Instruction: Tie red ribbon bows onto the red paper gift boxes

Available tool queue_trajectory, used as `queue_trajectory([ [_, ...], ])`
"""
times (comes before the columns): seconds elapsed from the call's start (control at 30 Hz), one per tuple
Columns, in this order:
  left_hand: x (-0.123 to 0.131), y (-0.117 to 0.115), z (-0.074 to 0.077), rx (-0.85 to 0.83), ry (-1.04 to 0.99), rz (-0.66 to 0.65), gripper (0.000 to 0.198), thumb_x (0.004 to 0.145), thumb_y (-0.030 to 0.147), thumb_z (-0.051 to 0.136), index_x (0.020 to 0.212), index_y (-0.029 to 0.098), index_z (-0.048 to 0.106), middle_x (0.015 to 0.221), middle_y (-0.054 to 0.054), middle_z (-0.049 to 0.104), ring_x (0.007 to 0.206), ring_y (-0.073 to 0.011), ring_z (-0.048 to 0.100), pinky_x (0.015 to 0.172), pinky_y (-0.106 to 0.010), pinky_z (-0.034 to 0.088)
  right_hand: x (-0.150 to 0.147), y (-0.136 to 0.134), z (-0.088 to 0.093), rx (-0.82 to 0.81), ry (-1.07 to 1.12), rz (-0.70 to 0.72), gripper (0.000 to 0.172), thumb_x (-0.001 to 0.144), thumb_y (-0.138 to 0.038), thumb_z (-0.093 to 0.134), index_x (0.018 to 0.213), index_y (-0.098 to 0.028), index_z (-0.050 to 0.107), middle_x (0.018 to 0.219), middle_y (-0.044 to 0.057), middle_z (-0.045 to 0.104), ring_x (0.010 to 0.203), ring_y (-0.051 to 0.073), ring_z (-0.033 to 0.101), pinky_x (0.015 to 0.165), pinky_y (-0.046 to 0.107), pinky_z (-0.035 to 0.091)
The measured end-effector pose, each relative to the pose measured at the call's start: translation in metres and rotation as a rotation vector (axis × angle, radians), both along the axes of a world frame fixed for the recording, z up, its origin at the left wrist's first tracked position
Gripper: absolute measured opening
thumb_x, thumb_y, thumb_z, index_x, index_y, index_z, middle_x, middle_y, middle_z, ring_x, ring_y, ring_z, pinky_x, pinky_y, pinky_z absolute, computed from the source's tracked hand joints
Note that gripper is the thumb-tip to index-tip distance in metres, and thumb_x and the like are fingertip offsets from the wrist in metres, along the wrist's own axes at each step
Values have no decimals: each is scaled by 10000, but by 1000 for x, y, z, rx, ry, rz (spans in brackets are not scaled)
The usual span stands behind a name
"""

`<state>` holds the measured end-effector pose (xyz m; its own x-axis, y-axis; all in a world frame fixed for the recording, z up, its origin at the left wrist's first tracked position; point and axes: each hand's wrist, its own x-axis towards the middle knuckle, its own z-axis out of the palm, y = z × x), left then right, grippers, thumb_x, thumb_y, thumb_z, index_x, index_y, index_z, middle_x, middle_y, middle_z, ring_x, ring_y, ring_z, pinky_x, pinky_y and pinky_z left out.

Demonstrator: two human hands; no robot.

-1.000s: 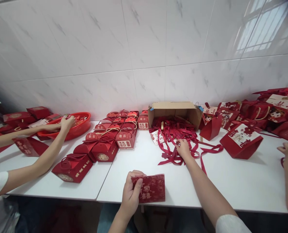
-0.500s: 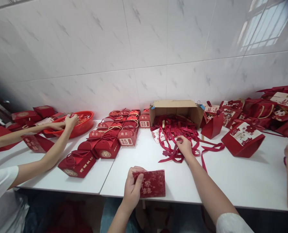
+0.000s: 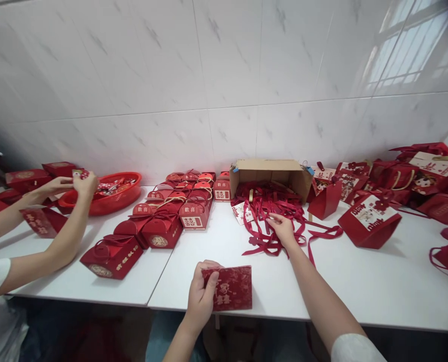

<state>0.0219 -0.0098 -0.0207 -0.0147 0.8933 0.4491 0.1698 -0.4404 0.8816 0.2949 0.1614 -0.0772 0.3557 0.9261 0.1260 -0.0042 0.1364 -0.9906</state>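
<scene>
1. Holding a flat red packet (image 3: 233,289) at the near edge of the tabletop (image 3: 359,286), the left hand (image 3: 201,297) grips it by its left end. The packet lies face up with gold characters showing, its long side along the edge.
2. The left fingers (image 3: 213,278) are clamped on the packet. They curl over its upper left corner onto the printed face, and most of the packet juts out to the right of the hand.
3. The right hand (image 3: 283,230) is stretched farther up the tabletop. It rests on a tangle of dark red ribbons (image 3: 263,241) that spills from a cardboard box (image 3: 272,171) lying on its side by the wall.
4. Its fingers (image 3: 273,219) are bent inward, tips close together among the strands near the middle of the pile. Whether they actually pinch a ribbon cannot be told.
5. Ribbons lie under and around the right hand, with loops trailing off to its right. The packet and the ribbons are well apart.
6. Rows of small red gift boxes (image 3: 163,226) stand left of the ribbons, and a red gift bag (image 3: 369,223) sits tilted to their right.
7. At the far left, another person's hands (image 3: 82,182) are raised just beside a red basin (image 3: 106,193), with something small and red between them.
</scene>
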Motion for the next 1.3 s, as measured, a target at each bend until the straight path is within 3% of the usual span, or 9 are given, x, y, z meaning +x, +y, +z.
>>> queue_trajectory([
  [0.13, 0, 1, -1, -1, 9, 10, 146, 916, 312, 462, 882, 186, 528, 849, -33, 578, 831, -164, 570, 780, -284, 434, -3, 3, -5, -62, 232, 47, 468, 555, -229, 815, 988, -112, 683, 826, 69, 739, 810, 203, 693, 795, 341, 566],
  [0.27, 0, 1, -3, 18, 14, 3, 128, 920, 296, 452, 895, 190, 517, 857, -28, 568, 842, -160, 565, 792, -282, 428, -5, 3, 1, -80, 471, 111, 307, 553, -160, 832, 826, -133, 692, 797, 56, 731, 841, 180, 695, 806, 260, 581],
  [0.4, -1, 2, -4, 22, 20, -2, 117, 924, 284, 444, 904, 192, 513, 863, -28, 568, 842, -158, 566, 789, -280, 428, -6, 1, 13, -80, 661, 155, 163, 653, -139, 783, 743, -161, 649, 791, 33, 701, 851, 148, 690, 788, 215, 595],
  [0.63, 2, 0, -1, 36, 16, 9, 111, 916, 274, 458, 889, 186, 519, 854, -30, 574, 832, -157, 571, 778, -278, 440, -9, -4, 24, -109, 826, 207, 149, 703, -114, 732, 733, -178, 601, 729, -6, 675, 687, 107, 678, 559, 162, 574],
  [0.73, 3, -3, 1, 52, 22, 20, 103, 915, 267, 461, 885, 187, 520, 847, -27, 573, 830, -151, 574, 777, -272, 447, -10, -13, 38, -68, 847, 236, 192, 666, -108, 749, 746, -189, 594, 714, -25, 669, 679, 100, 667, 570, 170, 548],
  [0.93, 10, -1, -1, 70, 64, 125, 101, 896, 264, 491, 886, 182, 550, 859, -39, 599, 843, -159, 589, 784, -279, 464, -17, -77, 85, 108, 847, 354, 199, 658, -158, 740, 796, -223, 613, 794, -28, 654, 690, 89, 614, 656, 221, 511],
  [1.1, 19, 30, -2, 122, 55, 206, 126, 863, 300, 535, 866, 182, 581, 811, -31, 607, 799, -166, 596, 758, -287, 478, -34, -142, 105, 315, 861, 595, 195, 666, -283, 786, 733, -289, 603, 740, -52, 595, 583, 78, 524, 556, 221, 447],
  [1.2, 19, 45, 8, 70, 102, 135, 148, 848, 321, 553, 878, 182, 596, 875, -51, 633, 874, -190, 610, 821, -318, 476, -42, -164, 111, 380, 775, 693, 170, 680, -315, 787, 685, -287, 619, 753, -42, 595, 600, 81, 542, 553, 219, 441],
  [1.3, 17, 38, 30, 89, 137, 167, 327, 823, 311, 590, 1131, 211, 547, 1204, -101, 562, 1126, -235, 534, 944, -372, 425, -48, -175, 115, 465, 635, 742, 77, 739, -275, 744, 714, -283, 671, 844, -11, 619, 670, 98, 595, 598, 241, 468],
])
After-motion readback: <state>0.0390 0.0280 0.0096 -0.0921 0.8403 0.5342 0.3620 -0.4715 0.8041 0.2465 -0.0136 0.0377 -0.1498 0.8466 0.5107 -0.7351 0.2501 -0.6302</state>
